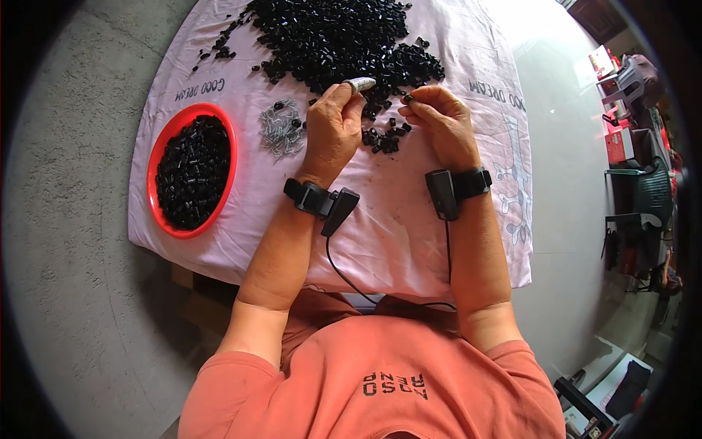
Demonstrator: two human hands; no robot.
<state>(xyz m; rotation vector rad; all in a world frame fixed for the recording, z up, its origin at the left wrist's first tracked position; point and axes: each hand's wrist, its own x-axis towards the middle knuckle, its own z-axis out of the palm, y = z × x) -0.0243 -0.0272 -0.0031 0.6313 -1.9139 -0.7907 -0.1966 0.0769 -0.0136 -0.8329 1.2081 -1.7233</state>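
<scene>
My right hand point(444, 126) pinches a small black plastic piece point(408, 98) between thumb and fingertips, just above the cloth. My left hand point(333, 126) is closed, thumb against fingers, with a silvery wrap point(361, 84) at the fingertip; anything in its grip is hidden. Beyond both hands spreads a big heap of small black plastic pieces point(329, 36). A few loose black pieces point(386, 139) lie between the hands. Left of my left hand is a small pile of thin, clear or silvery pins point(281, 130), with a few black pieces among them.
A red oval basin point(232, 164) full of black pieces stands at the table's left. A pale pink printed cloth point(395, 212) covers the table. Black wrist devices point(442, 194) with cables sit on both my forearms. Chairs point(651, 190) and boxes point(620, 145) stand far right.
</scene>
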